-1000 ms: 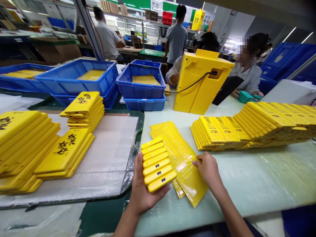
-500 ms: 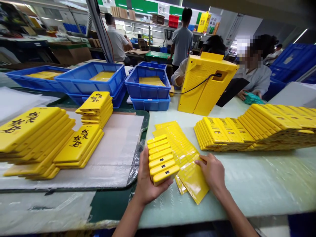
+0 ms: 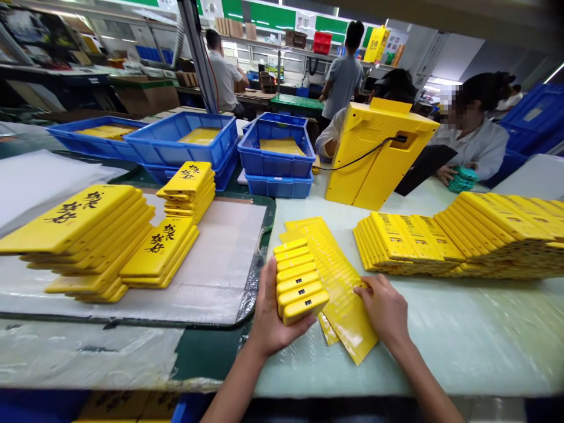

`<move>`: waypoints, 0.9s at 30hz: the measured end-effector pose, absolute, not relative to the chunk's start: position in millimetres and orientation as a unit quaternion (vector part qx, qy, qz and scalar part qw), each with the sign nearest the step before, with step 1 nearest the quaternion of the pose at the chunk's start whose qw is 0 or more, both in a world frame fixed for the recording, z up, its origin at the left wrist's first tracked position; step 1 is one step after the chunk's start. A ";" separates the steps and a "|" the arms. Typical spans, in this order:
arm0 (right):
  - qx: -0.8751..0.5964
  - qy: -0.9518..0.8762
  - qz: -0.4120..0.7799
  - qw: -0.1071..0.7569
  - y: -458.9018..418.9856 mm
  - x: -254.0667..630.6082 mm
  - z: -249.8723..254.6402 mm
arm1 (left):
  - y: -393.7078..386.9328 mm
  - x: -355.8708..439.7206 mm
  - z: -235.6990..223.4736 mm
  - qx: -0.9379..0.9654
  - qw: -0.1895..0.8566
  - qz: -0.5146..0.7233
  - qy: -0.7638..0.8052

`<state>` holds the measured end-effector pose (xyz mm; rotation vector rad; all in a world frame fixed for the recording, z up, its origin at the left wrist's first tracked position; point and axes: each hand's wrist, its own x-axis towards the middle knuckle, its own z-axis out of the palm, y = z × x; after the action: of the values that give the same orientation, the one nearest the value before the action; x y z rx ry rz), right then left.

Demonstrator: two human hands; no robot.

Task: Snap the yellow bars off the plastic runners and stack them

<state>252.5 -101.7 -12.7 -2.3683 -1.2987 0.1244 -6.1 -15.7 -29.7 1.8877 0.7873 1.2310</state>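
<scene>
My left hand [image 3: 275, 320] is wrapped round a stack of several flat yellow power banks [image 3: 302, 282], their narrow ends towards me. Small black ports show on the nearest ends. Just right of that stack, several yellow plastic bags [image 3: 348, 320] lie fanned out and overlapping on the table. With thumb and forefinger together, my right hand [image 3: 386, 308] pinches the right edge of an upper bag. Its other fingers are curled, and the part of the bag between the fingertips is hidden.
Left, stacked yellow cases with black lettering [image 3: 83, 208] stand on a white-covered mat [image 3: 229, 247]. Long rows of yellow cases [image 3: 497, 229] line the right. Behind are blue bins [image 3: 277, 161] and a large yellow box [image 3: 374, 158] with a black cable. Co-workers sit and stand beyond.
The whole scene has shifted slightly right in view as the head turned. Both hands keep their holds on the power banks and the bag, with little movement between them.
</scene>
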 end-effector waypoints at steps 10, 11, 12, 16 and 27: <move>-0.726 -0.240 0.375 0.524 -99.8 289.6 30.9 | -14.6 -5.6 -28.4 0.754 0.340 0.483 0.286; -0.714 -0.220 0.368 0.553 -99.7 283.3 43.8 | -14.5 -5.5 -27.8 0.756 0.338 0.485 0.281; -0.705 -0.210 0.355 0.577 -99.1 274.0 57.1 | -14.6 -5.3 -27.1 0.756 0.339 0.486 0.276; -0.676 -0.277 0.336 0.595 -91.7 217.7 103.5 | -15.6 -3.7 -25.5 0.748 0.351 0.492 0.275; -0.678 -0.367 0.371 0.518 -72.5 147.0 137.1 | -19.9 -2.1 -27.8 0.739 0.375 0.493 0.264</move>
<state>147.0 -72.5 137.1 -1.6262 -0.8801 0.8899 -2.1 -19.9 -27.8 1.8922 0.6769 1.2623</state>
